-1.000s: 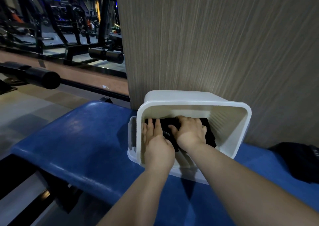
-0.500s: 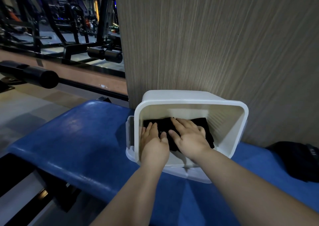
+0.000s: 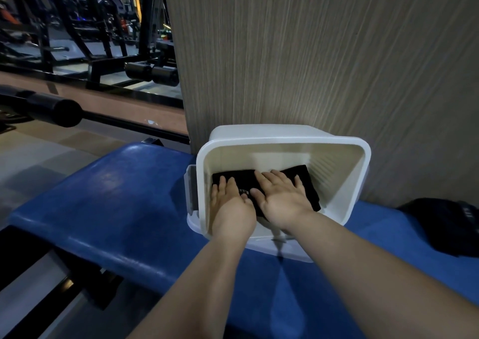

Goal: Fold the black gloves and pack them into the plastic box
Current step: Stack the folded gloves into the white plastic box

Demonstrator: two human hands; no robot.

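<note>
Hands side by side, left hand (image 3: pixel 230 204) and right hand (image 3: pixel 281 196) flat, fingers straight, pressing black gloves (image 3: pixel 305 183) inside plastic box (image 3: pixel 347 183)

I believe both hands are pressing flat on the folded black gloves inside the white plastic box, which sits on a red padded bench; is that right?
Not quite: the head view shows the bench is blue, not red. The rest stands: the left hand and the right hand press flat on the folded black gloves inside the white plastic box.
</note>
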